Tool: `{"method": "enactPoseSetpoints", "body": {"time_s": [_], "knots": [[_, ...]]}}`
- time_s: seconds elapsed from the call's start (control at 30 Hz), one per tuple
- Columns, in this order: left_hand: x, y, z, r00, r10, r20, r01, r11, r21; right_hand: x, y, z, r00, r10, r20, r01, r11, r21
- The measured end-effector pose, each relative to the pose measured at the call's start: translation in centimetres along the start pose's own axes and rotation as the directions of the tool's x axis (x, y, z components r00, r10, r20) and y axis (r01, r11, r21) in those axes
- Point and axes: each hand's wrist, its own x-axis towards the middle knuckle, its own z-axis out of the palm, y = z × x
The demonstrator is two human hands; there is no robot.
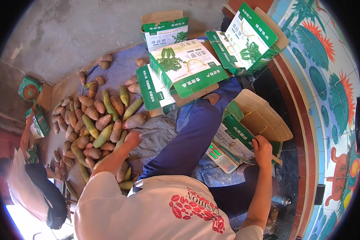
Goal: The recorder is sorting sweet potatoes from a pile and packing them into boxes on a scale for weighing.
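Note:
My right hand [262, 151] grips the edge of an open green-and-white carton [239, 134], its brown flaps raised. The carton rests on a digital scale [224, 161] with a lit green display, between my legs and the wall. Over on the left, my left hand [133, 139] hovers at the near right edge of a large pile. Its fingers look curled, and nothing shows in them. Many reddish sweet potatoes [103, 122] make up the pile, with long green radishes [91, 126] among them. A thick sweet potato [135, 121] lies just beyond that hand.
Several green-and-white cartons [190, 64] stand ahead, beyond my knee. A blue sheet [122, 72] lies under the produce. At far left, another person [30, 188] holds a small green carton [39, 122] beside a green dial scale [29, 90]. A painted tile wall [324, 96] bounds the right.

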Motion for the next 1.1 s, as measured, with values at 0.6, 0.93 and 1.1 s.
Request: {"method": "enactPoseSetpoints", "body": {"time_s": [0.6, 0.93, 1.1], "knots": [[-13.6, -7.1, 12.3, 0.659, -0.412, 0.630, 0.049, 0.859, 0.510, 0.0, 1.6, 1.7, 0.999, 0.028, -0.037, -0.030, 0.998, -0.050], [-14.1, -9.7, 10.8, 0.446, -0.788, 0.424, 0.774, 0.577, 0.259, 0.0, 1.7, 1.7, 0.999, 0.034, -0.036, -0.038, 0.993, -0.110], [-13.2, -11.1, 12.0, 0.431, -0.808, 0.403, 0.782, 0.557, 0.280, 0.1, 1.7, 1.9, 0.999, 0.028, -0.046, -0.033, 0.992, -0.124]]}}
